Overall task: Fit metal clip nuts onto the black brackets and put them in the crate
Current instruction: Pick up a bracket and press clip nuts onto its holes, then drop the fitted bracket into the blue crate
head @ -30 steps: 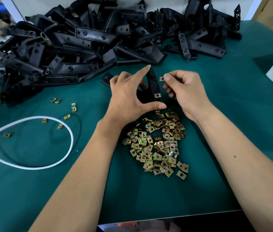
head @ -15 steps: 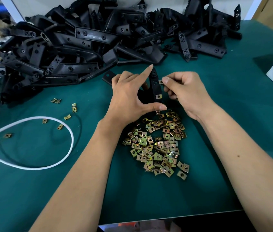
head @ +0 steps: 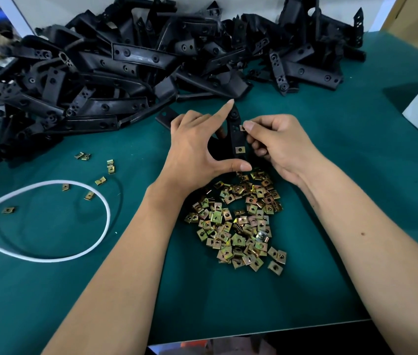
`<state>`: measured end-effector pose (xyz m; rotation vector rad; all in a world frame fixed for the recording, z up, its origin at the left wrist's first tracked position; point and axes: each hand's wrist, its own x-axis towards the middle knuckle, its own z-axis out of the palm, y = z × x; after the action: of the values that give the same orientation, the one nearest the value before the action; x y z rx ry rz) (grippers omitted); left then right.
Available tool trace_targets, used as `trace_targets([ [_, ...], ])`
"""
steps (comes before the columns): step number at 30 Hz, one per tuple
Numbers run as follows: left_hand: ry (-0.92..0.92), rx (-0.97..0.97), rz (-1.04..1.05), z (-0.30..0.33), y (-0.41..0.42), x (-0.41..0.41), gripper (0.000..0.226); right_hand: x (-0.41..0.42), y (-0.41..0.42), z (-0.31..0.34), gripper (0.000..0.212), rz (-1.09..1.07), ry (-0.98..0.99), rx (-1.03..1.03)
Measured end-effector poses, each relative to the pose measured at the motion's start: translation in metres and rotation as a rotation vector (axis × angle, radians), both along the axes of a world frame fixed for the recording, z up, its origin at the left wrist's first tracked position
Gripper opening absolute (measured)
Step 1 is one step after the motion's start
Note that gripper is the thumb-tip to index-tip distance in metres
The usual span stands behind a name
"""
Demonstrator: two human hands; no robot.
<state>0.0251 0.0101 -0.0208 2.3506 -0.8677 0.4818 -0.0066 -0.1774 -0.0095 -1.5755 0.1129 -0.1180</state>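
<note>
One black plastic bracket (head: 236, 135) stands upright above the green desk (head: 356, 201), the left hand (head: 197, 155) in a curled grip round it; one brass-coloured clip nut (head: 239, 149) already sits on it. The right hand (head: 279, 147) pinches a second clip nut (head: 242, 128) against the bracket's edge; seven stray nuts (head: 100, 180) lie left, beside one heap of loose nuts (head: 238, 221).

We see even, fairly bright overhead light, with soft shadows under both forearms on the green table (head: 356, 175). The centre is sharp, while the far left corner smears into blur. Wide-angle distortion bends the table's edges.
</note>
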Motion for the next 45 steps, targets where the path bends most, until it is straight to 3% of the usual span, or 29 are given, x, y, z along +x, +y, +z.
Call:
trace_targets([
  [12,-0.043,0.057,0.031,0.003,-0.004,-0.002,0.118,0.0,0.001,-0.001,0.019,-0.046,-0.077,-0.15],
  [21,-0.059,0.089,0.051,0.007,-0.007,-0.003,0.119,-0.001,0.001,-0.002,0.021,-0.019,-0.017,-0.097],
  [28,-0.038,0.209,0.159,0.013,-0.016,-0.012,0.118,-0.005,0.012,0.0,0.015,-0.196,-0.1,-0.32],
  [31,-0.04,0.305,0.213,0.021,-0.023,-0.02,0.109,-0.012,0.012,0.003,0.005,-0.133,-0.031,-0.315],
  [33,-0.086,0.382,0.226,0.027,-0.031,-0.025,0.094,-0.02,0.01,0.007,0.009,-0.13,-0.014,-0.38],
  [36,-0.159,0.453,0.236,0.039,-0.054,-0.035,0.077,-0.034,-0.004,0.017,0.015,-0.246,-0.039,-0.461],
  [45,-0.327,0.426,0.049,0.083,-0.209,-0.106,0.085,-0.14,-0.132,0.051,0.031,-0.619,-0.123,-0.471],
])
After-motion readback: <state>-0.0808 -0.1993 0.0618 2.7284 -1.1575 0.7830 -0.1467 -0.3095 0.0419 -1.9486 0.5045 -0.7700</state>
